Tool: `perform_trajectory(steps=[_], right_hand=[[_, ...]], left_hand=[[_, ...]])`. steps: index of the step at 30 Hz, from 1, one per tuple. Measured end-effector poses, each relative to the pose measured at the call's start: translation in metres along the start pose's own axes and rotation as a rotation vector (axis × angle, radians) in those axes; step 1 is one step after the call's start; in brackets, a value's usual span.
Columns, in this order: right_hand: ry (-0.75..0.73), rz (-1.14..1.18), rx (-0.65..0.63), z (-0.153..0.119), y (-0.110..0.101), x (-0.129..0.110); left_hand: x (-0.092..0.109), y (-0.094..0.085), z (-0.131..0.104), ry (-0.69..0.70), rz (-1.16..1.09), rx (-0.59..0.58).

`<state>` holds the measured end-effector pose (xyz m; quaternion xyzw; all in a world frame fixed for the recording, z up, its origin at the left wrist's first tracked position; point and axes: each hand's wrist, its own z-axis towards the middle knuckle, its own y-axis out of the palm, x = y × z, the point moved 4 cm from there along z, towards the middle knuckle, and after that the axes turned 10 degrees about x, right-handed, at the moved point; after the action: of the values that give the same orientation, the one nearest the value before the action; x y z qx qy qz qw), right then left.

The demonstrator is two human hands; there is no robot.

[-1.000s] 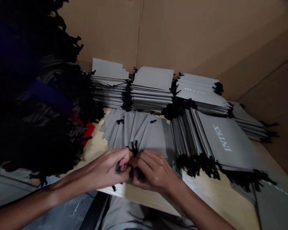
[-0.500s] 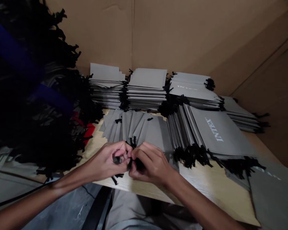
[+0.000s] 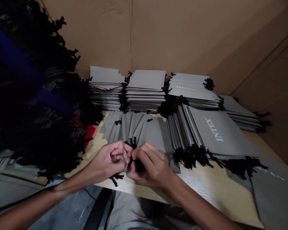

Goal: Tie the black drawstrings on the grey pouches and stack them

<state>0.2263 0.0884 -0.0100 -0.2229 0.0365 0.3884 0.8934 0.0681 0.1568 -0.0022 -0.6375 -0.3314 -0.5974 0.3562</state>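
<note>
My left hand (image 3: 112, 159) and my right hand (image 3: 150, 164) meet near the front edge of the wooden table (image 3: 206, 188). Both have their fingers pinched on a black cord (image 3: 131, 161), whose ends are mostly hidden between them. Just beyond the fingertips lie fanned-out grey pouches (image 3: 156, 131) with black cords. More black cord ends (image 3: 116, 179) stick out below my left hand. Right of my hands, a leaning row of grey pouches (image 3: 218, 134) marked INTEX has black cords along its front.
Stacks of grey pouches (image 3: 146, 80) stand at the back against a cardboard wall (image 3: 170, 35). A tall dark heap of black-corded bundles (image 3: 33, 127) with a blue band fills the left. Another grey pouch (image 3: 276, 195) lies at the right edge.
My hands remain together at nearly the same spot, with slight finger movement around the black cord. The dark piece seen inside my left hand's curl no longer shows. The view has shifted slightly.
</note>
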Motion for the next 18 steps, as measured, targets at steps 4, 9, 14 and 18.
perform_trajectory(steps=[4, 9, 14, 18], right_hand=[[0.019, -0.023, 0.012, -0.001, 0.002, 0.001], [0.037, -0.031, 0.03, 0.001, 0.005, -0.001], [0.077, -0.006, 0.086, 0.005, 0.007, -0.003], [0.08, 0.06, 0.05, 0.006, 0.005, 0.002]], left_hand=[[-0.002, -0.001, 0.0, -0.057, -0.068, 0.002], [-0.009, -0.005, 0.002, -0.068, -0.178, 0.02], [-0.014, -0.004, 0.0, -0.135, -0.284, 0.051], [-0.008, -0.005, 0.001, -0.139, -0.202, 0.018]])
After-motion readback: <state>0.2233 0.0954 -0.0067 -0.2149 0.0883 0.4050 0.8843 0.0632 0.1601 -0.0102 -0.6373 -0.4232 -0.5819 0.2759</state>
